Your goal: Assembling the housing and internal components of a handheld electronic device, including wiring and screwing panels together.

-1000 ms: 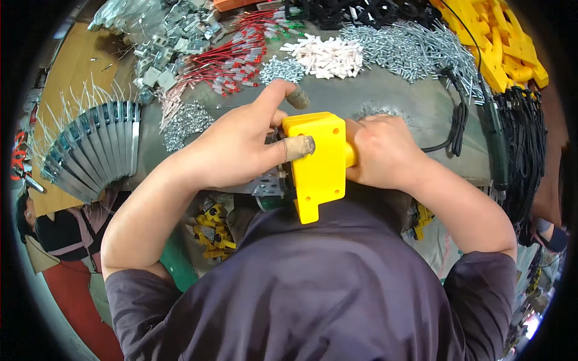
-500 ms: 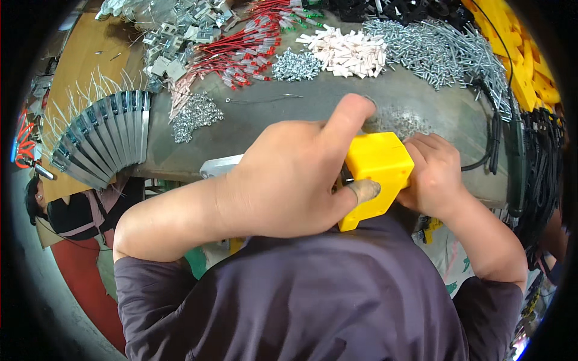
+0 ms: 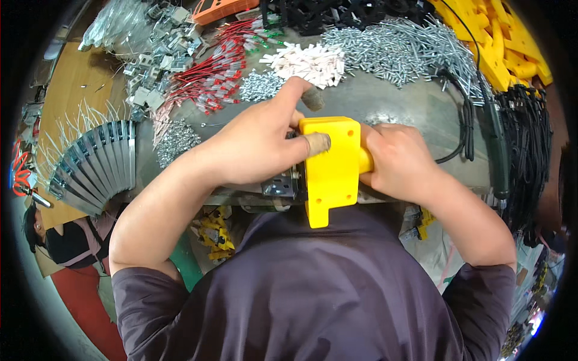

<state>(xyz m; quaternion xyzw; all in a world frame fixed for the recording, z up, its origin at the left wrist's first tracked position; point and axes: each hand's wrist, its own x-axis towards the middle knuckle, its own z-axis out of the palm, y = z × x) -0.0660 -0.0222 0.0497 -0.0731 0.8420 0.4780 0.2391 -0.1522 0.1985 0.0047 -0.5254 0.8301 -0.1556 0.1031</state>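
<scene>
A yellow plastic housing (image 3: 333, 174) with small screw holes is held upright over the near edge of the bench, just in front of my body. My left hand (image 3: 259, 144) grips its left upper side, thumb on the broad face and index finger raised above; the other fingers are mostly hidden. On the right, my right hand (image 3: 400, 161) is wrapped round the yellow handle-like part (image 3: 365, 160) that sticks out of the housing. Beneath my left hand, a dark shiny metal part (image 3: 281, 185) shows against the housing's left side.
Along the far bench lie piles of long screws (image 3: 391, 51), white sleeves (image 3: 310, 63), red-wired parts (image 3: 217, 72) and small nuts (image 3: 176, 143). Metal strips (image 3: 99, 162) fan out at left. A dark corded tool (image 3: 498, 150) and black cables (image 3: 527, 150) lie right; yellow housings (image 3: 512, 48) behind.
The yellow housing has moved left and turned so its broad face with holes shows. Both hands moved left with it, keeping their grip. More of the far bench is in view.
</scene>
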